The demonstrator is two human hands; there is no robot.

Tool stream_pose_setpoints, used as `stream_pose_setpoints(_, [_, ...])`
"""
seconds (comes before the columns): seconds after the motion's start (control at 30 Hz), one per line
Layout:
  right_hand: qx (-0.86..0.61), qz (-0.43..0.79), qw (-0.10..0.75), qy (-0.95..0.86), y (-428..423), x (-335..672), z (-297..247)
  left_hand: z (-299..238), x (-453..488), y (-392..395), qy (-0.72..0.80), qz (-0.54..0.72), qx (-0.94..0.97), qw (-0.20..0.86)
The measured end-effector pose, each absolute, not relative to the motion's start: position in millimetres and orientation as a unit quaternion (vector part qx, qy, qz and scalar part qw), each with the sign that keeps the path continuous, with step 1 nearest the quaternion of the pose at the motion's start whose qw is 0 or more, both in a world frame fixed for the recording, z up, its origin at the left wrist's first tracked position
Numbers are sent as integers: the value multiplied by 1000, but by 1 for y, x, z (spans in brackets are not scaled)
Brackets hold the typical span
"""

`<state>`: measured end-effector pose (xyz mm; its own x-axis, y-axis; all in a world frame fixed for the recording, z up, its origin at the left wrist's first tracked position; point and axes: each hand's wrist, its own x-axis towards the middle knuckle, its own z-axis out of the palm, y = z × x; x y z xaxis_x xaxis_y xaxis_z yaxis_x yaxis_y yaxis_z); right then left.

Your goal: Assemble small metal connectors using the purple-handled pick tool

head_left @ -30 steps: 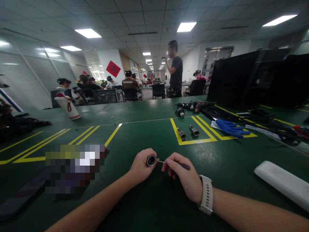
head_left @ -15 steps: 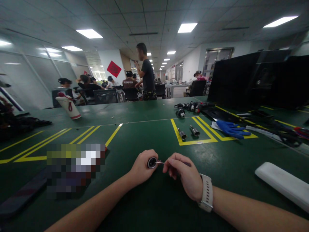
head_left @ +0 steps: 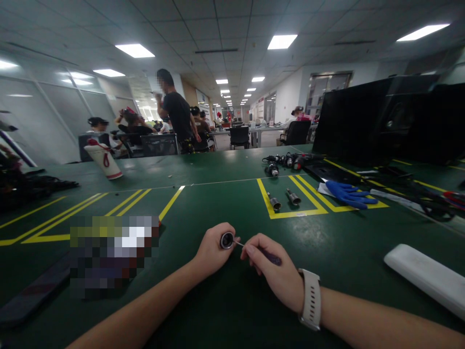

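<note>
Slim tool (head_left: 271, 257) tilted, standing person (head_left: 177, 114) shifted left

In the head view, the tool's shaft, nearly level half a second earlier, was slanted down toward the right hand (head_left: 274, 271), with more of its dark handle exposed. The step in hand was judged to be work on the side of a round hollow piece (head_left: 227, 240) with the tool's tip, though contact could not be confirmed. A steady hold and careful alignment of the shaft seemed to be called for next. The piece was enclosed by the left hand (head_left: 212, 251) over the tabletop (head_left: 203, 203), its open end exposed. The handle was gripped by the right fingers, which were kept just beside the piece, apart from it.
</note>
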<state>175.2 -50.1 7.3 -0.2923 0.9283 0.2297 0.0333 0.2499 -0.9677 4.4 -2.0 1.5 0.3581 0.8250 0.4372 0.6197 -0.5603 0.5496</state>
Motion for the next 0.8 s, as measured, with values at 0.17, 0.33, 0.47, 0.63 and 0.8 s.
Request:
stream_pose_setpoints(0.17, [-359, 465, 449, -673, -53, 173, 6, -2, 3, 0, 452, 376, 791, 169])
stream_pose_setpoints(0.33, [-343, 444, 453, -693, -54, 172, 6, -4, 3, 1, 455, 387, 785, 164])
stream_pose_setpoints(0.47, [-352, 430, 462, -691, -54, 172, 6, -3, 4, 0, 459, 389, 784, 152])
stream_pose_setpoints(0.63, [-365, 420, 463, -690, -54, 173, 5, 0, 6, -4, 458, 376, 794, 135])
stream_pose_setpoints(0.8, [-345, 408, 462, -708, -55, 172, 4, 1, 5, -3, 455, 392, 786, 146])
